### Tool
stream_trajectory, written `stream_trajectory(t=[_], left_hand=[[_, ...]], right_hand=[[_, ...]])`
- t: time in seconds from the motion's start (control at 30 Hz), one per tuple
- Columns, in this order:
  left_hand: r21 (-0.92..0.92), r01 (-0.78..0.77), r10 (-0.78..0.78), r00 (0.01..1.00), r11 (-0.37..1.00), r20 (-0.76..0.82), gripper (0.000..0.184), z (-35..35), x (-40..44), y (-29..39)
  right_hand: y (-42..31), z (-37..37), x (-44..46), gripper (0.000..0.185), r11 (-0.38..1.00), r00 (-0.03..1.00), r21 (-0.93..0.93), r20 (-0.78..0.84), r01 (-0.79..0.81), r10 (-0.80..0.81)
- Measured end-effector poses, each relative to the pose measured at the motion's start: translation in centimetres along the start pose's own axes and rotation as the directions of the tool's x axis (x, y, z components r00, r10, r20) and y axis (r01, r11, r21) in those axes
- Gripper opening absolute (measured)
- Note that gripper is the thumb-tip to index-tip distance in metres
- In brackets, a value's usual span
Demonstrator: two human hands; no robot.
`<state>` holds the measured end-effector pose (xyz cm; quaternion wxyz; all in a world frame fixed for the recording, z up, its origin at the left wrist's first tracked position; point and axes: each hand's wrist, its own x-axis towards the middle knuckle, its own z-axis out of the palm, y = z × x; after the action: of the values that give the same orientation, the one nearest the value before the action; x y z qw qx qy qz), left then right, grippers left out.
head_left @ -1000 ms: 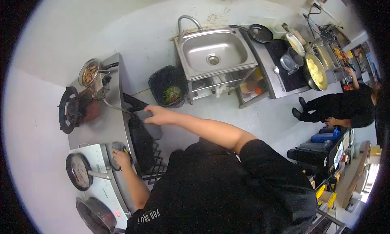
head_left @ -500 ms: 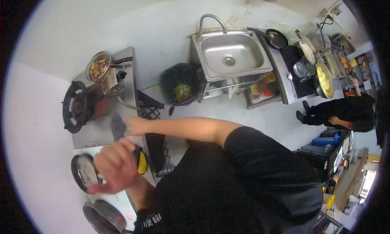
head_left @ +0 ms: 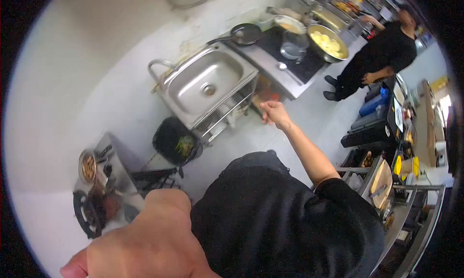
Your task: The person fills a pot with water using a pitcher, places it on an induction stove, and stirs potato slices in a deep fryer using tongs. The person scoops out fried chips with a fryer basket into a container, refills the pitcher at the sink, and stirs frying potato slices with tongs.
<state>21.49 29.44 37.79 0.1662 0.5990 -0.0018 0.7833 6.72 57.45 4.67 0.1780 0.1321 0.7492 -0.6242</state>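
Very large and close to the camera, my left hand (head_left: 145, 244) fills the lower left. Its thumb sticks out to the left, and its other fingers are hidden or out of frame. Just behind it a dark grey item lies on the steel counter, mostly covered. My right hand (head_left: 274, 114) is held in the air before the sink stand, fingers loosely bent and apart, with nothing visible in it. Nearest to it are the steel sink (head_left: 208, 87) and the shelf unit beside it.
A black bin (head_left: 176, 140) with green scraps stands below the sink. At left are a gas burner (head_left: 88, 214) and a pan of brown food (head_left: 88, 168). Across are a black pan (head_left: 246, 34), a spoon (head_left: 282, 66) and a pan of yellow pieces (head_left: 328, 43). Another person (head_left: 382, 51) stands at upper right.
The view has turned toward the right-hand side. My right hand has left the left counter and moved over beside the sink. My left hand has risen close to the camera.
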Motion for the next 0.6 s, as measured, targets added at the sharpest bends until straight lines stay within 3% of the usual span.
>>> stream_trajectory(t=[0.03, 0.13, 0.17, 0.23, 0.27, 0.37, 0.4, 0.47, 0.5, 0.53, 0.6], left_hand=[[-0.074, 0.070, -0.069, 0.997, 0.995, 0.018, 0.047, -1.2, 1.0, -1.6], [-0.157, 0.093, -0.084, 0.995, 0.983, 0.062, 0.048, -5.1, 3.9, -7.0], [-0.244, 0.190, -0.183, 0.982, 0.951, 0.051, 0.049, -6.3, 4.6, -8.2], [-0.350, 0.302, -0.294, 0.953, 0.887, 0.079, 0.050, -9.3, 6.7, -12.1], [-0.362, 0.267, -0.269, 0.962, 0.893, 0.046, 0.051, -10.7, 7.6, -14.8], [-0.470, 0.276, -0.276, 0.959, 0.838, 0.070, 0.052, -15.5, 10.0, -22.0], [-0.513, 0.288, -0.283, 0.955, 0.808, 0.090, 0.053, -16.9, 10.7, -23.8], [-0.577, 0.372, -0.361, 0.922, 0.727, 0.141, 0.055, -19.5, 12.1, -26.6], [-0.595, 0.405, -0.395, 0.906, 0.695, 0.155, 0.056, -20.3, 12.4, -27.5], [-0.611, 0.435, -0.429, 0.888, 0.661, 0.168, 0.057, -21.1, 12.7, -28.4], [-0.605, 0.320, -0.414, 0.910, 0.729, -0.018, 0.059, -21.8, 13.0, -30.3]], right_hand=[[-1.1, -2.8, -0.6, 0.034, 0.997, 0.999, -0.070, -0.034, -0.032, 0.030], [-1.1, -10.0, -0.9, 0.042, 0.995, 0.983, -0.088, -0.180, -0.046, 0.030], [-0.1, -12.5, -1.0, 0.042, 0.997, 0.978, -0.070, -0.208, -0.045, 0.030], [2.9, -18.0, -0.7, 0.041, 0.967, 0.926, 0.005, -0.289, 0.257, -0.244], [4.3, -21.5, -1.1, 0.039, 0.971, 0.919, -0.157, -0.325, 0.179, -0.222], [7.1, -29.9, -5.2, 0.034, 0.962, 0.826, -0.192, -0.497, 0.194, -0.265], [8.6, -32.2, -6.5, 0.034, 0.968, 0.816, -0.184, -0.524, 0.172, -0.245], [11.5, -35.7, -9.3, 0.033, 0.928, 0.691, 0.226, -0.721, 0.297, -0.045], [12.2, -37.2, -11.1, 0.033, 0.932, 0.683, 0.234, -0.730, 0.279, -0.021], [12.2, -38.7, -12.9, 0.032, 0.932, 0.707, 0.306, -0.702, 0.192, 0.085], [13.1, -41.1, -14.9, 0.029, 0.915, 0.727, 0.402, -0.642, 0.045, 0.246]])
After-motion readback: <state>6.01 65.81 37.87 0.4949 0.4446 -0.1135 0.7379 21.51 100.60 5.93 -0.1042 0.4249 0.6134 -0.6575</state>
